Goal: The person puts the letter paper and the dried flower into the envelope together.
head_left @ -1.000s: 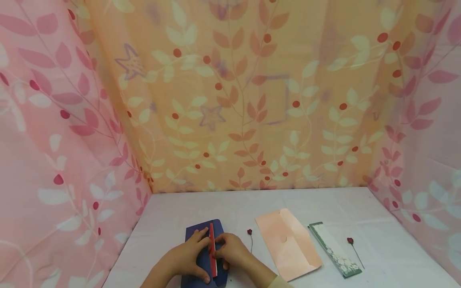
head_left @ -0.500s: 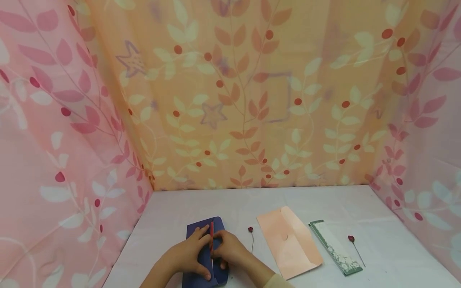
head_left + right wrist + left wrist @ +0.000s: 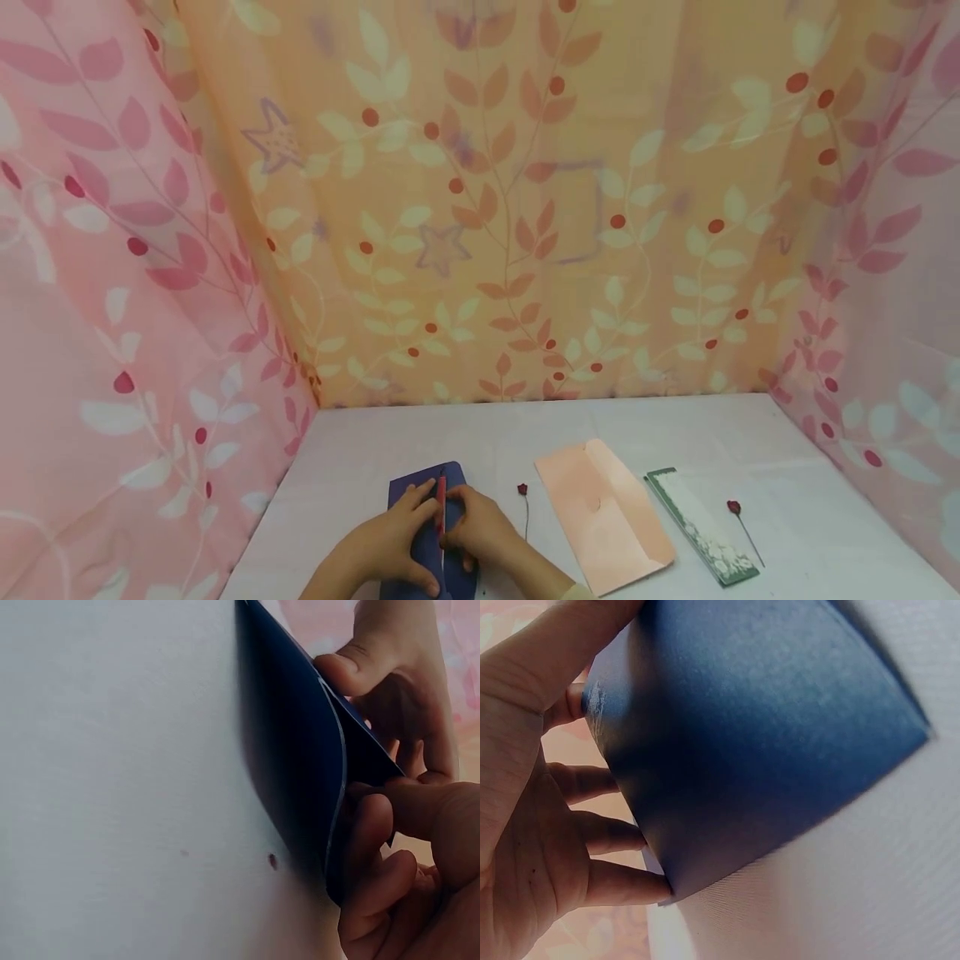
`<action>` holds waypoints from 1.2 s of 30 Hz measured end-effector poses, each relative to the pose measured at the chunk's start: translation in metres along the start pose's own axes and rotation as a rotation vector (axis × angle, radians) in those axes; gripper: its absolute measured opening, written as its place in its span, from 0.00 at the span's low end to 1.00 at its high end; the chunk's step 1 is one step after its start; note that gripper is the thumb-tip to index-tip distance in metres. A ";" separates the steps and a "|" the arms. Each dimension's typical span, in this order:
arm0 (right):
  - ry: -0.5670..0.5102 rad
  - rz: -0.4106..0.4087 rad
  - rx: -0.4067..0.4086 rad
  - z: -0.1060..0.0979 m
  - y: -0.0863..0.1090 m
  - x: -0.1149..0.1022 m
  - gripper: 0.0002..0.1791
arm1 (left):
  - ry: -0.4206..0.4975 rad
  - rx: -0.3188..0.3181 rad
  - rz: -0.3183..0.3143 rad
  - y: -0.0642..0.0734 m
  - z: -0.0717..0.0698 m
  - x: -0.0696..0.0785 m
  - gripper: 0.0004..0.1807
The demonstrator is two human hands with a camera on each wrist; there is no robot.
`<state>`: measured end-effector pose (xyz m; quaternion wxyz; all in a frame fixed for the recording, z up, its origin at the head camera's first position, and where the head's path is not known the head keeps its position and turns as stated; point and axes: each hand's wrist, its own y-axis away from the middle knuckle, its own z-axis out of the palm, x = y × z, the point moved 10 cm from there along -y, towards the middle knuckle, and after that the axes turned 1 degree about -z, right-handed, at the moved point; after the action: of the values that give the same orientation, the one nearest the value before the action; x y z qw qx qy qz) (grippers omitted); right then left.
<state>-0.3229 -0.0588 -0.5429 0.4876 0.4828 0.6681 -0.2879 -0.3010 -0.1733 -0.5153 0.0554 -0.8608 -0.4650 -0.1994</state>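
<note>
A dark blue envelope (image 3: 459, 473) lies lengthwise at the near left of the table, its pocket gaping. Out of the pocket mouth shows a narrow strip of a red card (image 3: 441, 490). My left hand (image 3: 386, 537) holds the envelope's pocket side, thumb near the close end and fingers spread farther up. In the left wrist view those fingertips touch the edge of the blue paper (image 3: 780, 735). With thumb and curled fingers, my right hand (image 3: 483, 527) pinches the red card at the mouth. The right wrist view shows the right fingers (image 3: 375, 817) at the opening; the card is hidden there.
Right of the envelope lies a small dried rose (image 3: 522, 490) on a thin stem. Beyond it are a peach envelope (image 3: 592, 517), a green-and-white floral card (image 3: 701, 525) and another rose (image 3: 733, 507). Patterned cloth (image 3: 480, 200) walls the white table (image 3: 360, 433) at back and sides.
The red card has sunk deeper into the blue envelope, so a thinner, shorter strip of it shows. Both hands keep nearly the same places.
</note>
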 end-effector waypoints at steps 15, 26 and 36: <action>0.004 -0.019 -0.026 0.012 -0.001 0.004 0.33 | 0.039 0.001 0.024 0.002 0.003 -0.002 0.41; 0.004 -0.001 -0.044 0.016 -0.011 0.002 0.34 | 0.033 0.010 0.031 -0.001 -0.003 0.000 0.42; 0.023 0.015 -0.037 0.017 -0.009 0.001 0.36 | 0.039 0.003 0.028 -0.001 0.000 -0.002 0.42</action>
<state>-0.3246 -0.0758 -0.5508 0.4907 0.4820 0.6754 -0.2662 -0.3025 -0.1747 -0.5163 0.0686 -0.8631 -0.4520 -0.2145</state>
